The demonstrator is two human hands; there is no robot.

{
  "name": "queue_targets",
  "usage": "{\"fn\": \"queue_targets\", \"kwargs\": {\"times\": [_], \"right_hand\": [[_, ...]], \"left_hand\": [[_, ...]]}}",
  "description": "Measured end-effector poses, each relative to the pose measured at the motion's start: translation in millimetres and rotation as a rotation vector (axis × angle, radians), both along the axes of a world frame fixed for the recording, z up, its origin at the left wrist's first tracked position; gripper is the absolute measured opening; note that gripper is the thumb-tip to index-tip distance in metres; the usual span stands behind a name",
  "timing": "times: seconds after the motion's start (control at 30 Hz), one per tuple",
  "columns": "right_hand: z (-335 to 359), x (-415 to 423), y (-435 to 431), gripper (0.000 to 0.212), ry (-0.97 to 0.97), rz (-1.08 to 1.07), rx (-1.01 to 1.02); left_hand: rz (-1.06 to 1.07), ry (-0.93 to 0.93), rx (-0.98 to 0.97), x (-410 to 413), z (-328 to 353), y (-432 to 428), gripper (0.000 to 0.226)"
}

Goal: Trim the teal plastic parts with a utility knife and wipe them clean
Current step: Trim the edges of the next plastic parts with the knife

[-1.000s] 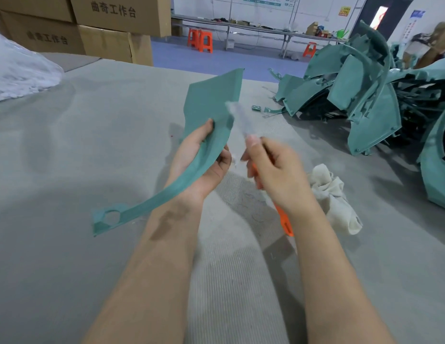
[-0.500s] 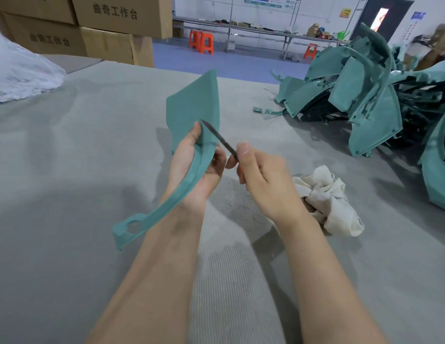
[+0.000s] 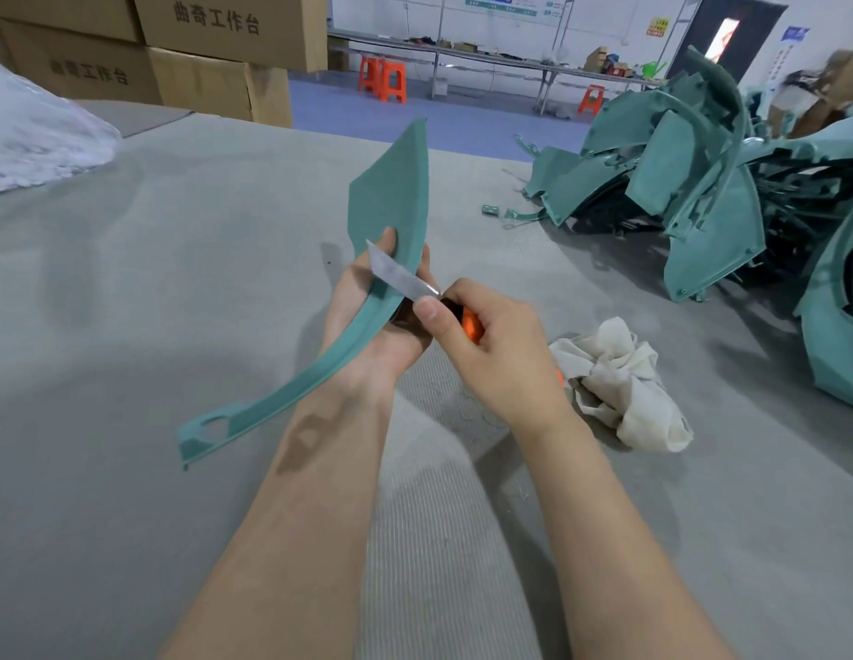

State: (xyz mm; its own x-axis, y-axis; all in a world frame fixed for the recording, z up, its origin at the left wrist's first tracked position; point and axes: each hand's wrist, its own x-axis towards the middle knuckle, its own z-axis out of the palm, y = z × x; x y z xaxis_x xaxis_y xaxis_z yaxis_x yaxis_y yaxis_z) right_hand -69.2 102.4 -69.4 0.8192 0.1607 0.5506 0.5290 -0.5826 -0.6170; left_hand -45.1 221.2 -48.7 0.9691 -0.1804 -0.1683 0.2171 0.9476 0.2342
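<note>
Between my two hands, lifted clear of the grey felt-covered table (image 3: 177,288), is the long curved teal plastic part (image 3: 391,197). My left hand (image 3: 396,347) grips it round the narrow waist where the broad flat end meets the thin strip. The thumb lies on the face toward me and the fingers curl behind, so the piece stands upright and braced against the cut. My right hand (image 3: 505,359) is closed round the orange-handled utility knife (image 3: 403,280), thumb well forward near the blade. The steel lies across the part's inner edge just above my left thumb. That is a tight spot, and I judge a slip toward that thumb to be the main risk.

The strip's holed tail hangs down past my left wrist with bare table below it, so there is room to turn the piece. Just beyond my right wrist lies the crumpled off-white cloth (image 3: 624,378), near enough for wiping. Farther out on my right is the heap of teal plastic parts (image 3: 700,183), well apart from both hands.
</note>
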Motion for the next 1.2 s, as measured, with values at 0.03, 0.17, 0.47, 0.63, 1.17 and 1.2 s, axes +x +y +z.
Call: {"fn": "queue_targets", "kwargs": {"times": [0.03, 0.17, 0.47, 0.63, 1.17, 1.2], "right_hand": [[0, 0, 0, 0.047, -0.006, -0.013, 0.016], [-1, 5, -6, 0.042, -0.016, -0.076, 0.084], [-2, 9, -15, 0.039, -0.043, -0.148, 0.132], [0, 13, -24, 0.043, -0.082, -0.231, 0.205], [14, 7, -28, 0.046, 0.084, -0.284, 0.35], [17, 6, -26, 0.04, 0.133, -0.217, 0.388]], "left_hand": [[0.001, 0.004, 0.023, -1, 2, -2, 0.005], [-0.053, -0.046, 0.128, -5, 8, -8, 0.005], [-0.195, -0.095, 0.256, -4, 5, -4, 0.017], [-0.265, -0.114, 0.345, -5, 4, -4, 0.016], [-0.059, -0.031, 0.45, 2, -2, -8, 0.009], [-0.042, -0.038, 0.453, 2, -2, -8, 0.011]]}}
